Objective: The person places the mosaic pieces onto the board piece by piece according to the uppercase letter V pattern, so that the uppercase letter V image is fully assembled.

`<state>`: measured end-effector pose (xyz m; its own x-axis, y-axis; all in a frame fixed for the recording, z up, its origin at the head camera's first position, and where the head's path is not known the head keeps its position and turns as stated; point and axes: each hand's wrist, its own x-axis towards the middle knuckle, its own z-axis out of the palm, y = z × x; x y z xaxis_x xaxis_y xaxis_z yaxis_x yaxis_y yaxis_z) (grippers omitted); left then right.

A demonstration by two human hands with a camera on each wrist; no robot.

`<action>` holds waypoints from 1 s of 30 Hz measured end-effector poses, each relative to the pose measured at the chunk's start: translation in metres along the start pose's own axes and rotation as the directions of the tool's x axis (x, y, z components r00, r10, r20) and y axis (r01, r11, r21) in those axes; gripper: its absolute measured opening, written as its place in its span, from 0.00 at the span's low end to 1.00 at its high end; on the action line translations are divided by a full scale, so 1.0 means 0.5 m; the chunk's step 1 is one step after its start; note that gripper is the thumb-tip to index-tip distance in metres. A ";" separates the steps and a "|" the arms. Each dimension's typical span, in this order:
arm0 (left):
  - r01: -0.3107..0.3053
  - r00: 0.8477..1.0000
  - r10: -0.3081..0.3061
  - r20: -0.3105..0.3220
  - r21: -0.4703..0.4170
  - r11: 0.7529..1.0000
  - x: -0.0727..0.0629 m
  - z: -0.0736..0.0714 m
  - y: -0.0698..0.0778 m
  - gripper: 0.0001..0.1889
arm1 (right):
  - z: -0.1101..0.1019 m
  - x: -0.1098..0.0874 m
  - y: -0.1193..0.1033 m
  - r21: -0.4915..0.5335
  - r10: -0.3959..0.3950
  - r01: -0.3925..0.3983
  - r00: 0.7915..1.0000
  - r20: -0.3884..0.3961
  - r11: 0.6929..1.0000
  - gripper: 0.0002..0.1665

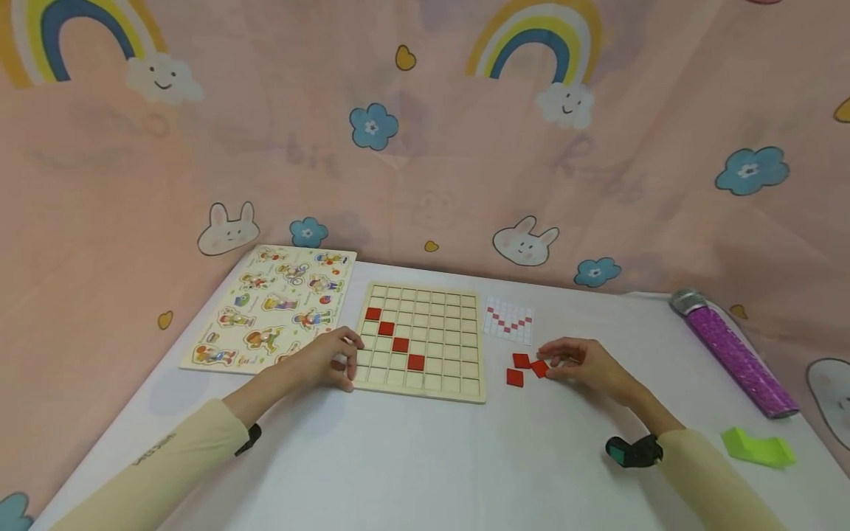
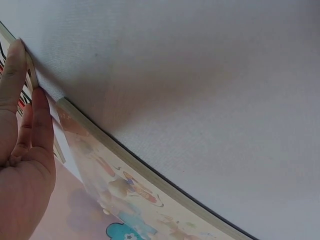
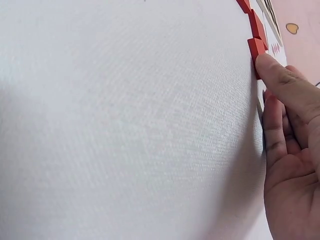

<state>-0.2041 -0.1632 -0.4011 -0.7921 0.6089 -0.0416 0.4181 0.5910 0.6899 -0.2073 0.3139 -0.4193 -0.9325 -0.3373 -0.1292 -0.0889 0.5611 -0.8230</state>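
A wooden grid board (image 1: 458, 346) lies flat on the table, with several red square tiles (image 1: 401, 344) in a diagonal line of its cells. My left hand (image 1: 330, 359) holds the board by its left front corner, fingers bent at the side edge. In the left wrist view the thumb (image 2: 14, 70) lies along the board's edge. Right of the board, my right hand (image 1: 584, 365) pinches a red tile (image 1: 540, 369) with its thumb and fingers. Two more red tiles (image 1: 514, 377) lie beside it. In the right wrist view the thumb tip covers part of the tile (image 3: 256, 47).
A small card (image 1: 508, 320) with a red V pattern lies right of the board. A picture puzzle board (image 1: 265, 313) lies at the left. At the far right are a purple glittery microphone (image 1: 740, 354) and a bright green piece (image 1: 758, 448). A pink printed cloth (image 1: 412, 184) stands behind.
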 end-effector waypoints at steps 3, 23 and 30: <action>-0.004 1.000 0.004 -0.002 -0.002 1.000 -0.001 0.001 0.001 0.12 | -0.002 0.001 0.002 0.004 -0.008 0.008 1.000 -0.002 1.000 0.24; -0.018 1.000 0.018 -0.012 0.043 0.999 -0.003 -0.004 0.003 0.11 | 0.020 -0.032 -0.036 -0.034 -0.072 0.067 0.978 -0.195 0.997 0.21; -0.026 1.000 0.027 -0.009 0.040 0.999 -0.001 -0.002 0.000 0.12 | 0.035 -0.046 -0.073 -0.028 -0.083 0.078 0.961 -0.265 0.997 0.22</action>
<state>-0.2040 -0.1642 -0.4006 -0.7846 0.6198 -0.0168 0.4563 0.5955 0.6612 -0.1763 0.2880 -0.3960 -0.9813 -0.1700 0.0908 -0.1713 0.5536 -0.8150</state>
